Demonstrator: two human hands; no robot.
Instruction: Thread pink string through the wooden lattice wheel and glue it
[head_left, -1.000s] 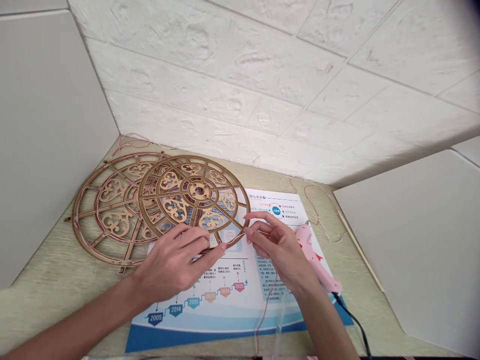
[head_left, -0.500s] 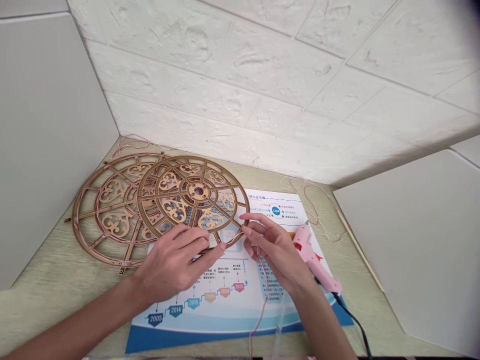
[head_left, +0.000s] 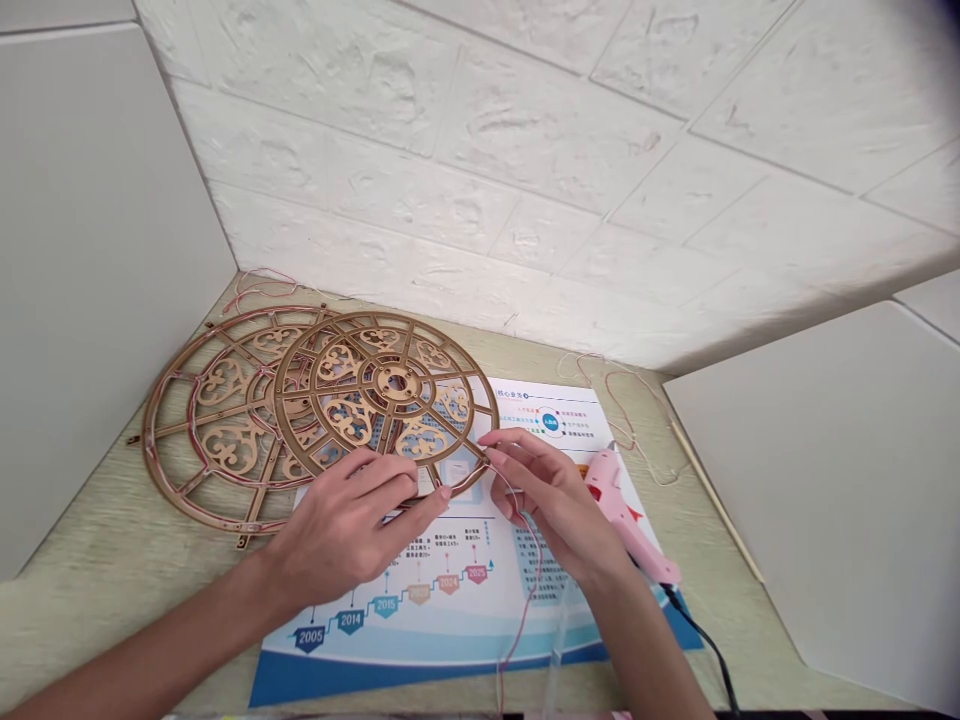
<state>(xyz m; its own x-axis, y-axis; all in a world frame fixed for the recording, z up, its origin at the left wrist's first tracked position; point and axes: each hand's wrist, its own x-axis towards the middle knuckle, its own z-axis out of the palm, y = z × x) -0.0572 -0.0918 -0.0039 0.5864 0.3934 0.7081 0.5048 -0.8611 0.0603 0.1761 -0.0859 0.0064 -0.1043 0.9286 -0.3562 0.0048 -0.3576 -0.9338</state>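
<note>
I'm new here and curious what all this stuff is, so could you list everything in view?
front openwork disc: one, bronze-gold, overlapping the rear disc and the sheet
rear openwork disc: one, bronze-gold, left
printed sheet: one, white and blue, partly under the front disc
wire: count unclear, red and white, below the right hand
loose wires: count unclear, reddish and pale, back left and right
glue gun: one, pink, right
cord: one, black, from the glue gun
thin stick: one, tan, far right
clear strip: one, colourless, near edge
tabletop: one, pale green, underneath
wall: one, white, behind
side panels: two, whitish, left and right
left hand: one, bare, front disc's near edge
right hand: one, bare, front disc's right rim
</note>
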